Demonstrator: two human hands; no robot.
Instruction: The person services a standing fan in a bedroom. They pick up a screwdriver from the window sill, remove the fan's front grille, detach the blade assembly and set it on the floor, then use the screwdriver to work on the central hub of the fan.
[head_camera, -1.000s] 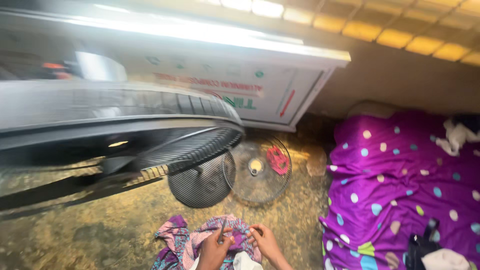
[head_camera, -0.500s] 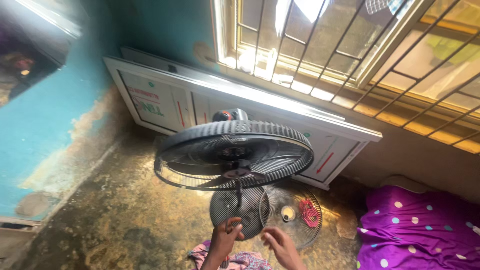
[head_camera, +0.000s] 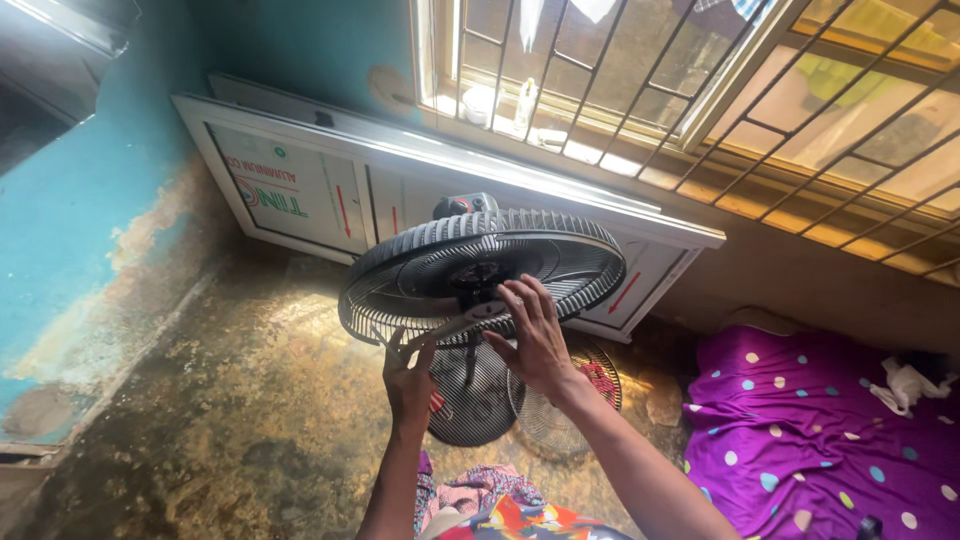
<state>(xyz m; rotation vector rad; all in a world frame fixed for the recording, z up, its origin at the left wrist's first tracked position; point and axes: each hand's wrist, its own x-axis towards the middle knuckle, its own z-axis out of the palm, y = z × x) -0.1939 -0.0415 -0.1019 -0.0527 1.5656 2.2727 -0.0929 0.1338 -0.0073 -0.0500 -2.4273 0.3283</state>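
A black standing fan (head_camera: 480, 270) stands in front of me with its grille head tilted upward. My right hand (head_camera: 530, 335) rests with spread fingers on the front grille near the hub. My left hand (head_camera: 408, 375) reaches to the grille's lower rim, fingers apart and touching it. Below the fan head I see its round black base (head_camera: 470, 400) and a loose wire fan guard (head_camera: 560, 400) lying on the floor beside it.
A white framed panel (head_camera: 300, 185) leans against the wall under a barred window (head_camera: 700, 90). A purple polka-dot bedsheet (head_camera: 820, 440) covers the floor at right. Colourful cloth (head_camera: 490, 500) lies near my knees. A blue wall (head_camera: 80, 200) stands at left above stained floor.
My view has pulled back and steadied on the fan. Both hands have risen from the cloth near the floor up to the fan's grille.
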